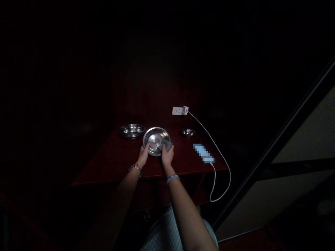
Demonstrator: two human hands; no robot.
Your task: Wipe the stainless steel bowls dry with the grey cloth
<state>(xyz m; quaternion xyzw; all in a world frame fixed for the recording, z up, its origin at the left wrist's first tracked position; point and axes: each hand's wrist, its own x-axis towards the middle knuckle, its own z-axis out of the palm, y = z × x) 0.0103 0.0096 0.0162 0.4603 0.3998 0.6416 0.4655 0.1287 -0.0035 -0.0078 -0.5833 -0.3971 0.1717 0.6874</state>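
A shiny steel bowl is tilted toward me above the dark red table. My left hand grips its lower left rim, thumb on the inside and the other fingers hidden behind. At the lower right rim, my right hand is closed on a grey cloth, which it presses against the bowl. To the left sits a stack of steel bowls. A small steel bowl stands farther right.
The dark red table has its front edge just below my hands. A blurred-out phone lies on the right, joined by a white cable to a charger in the wall socket. The cable loops over the table's right edge. The surroundings are very dark.
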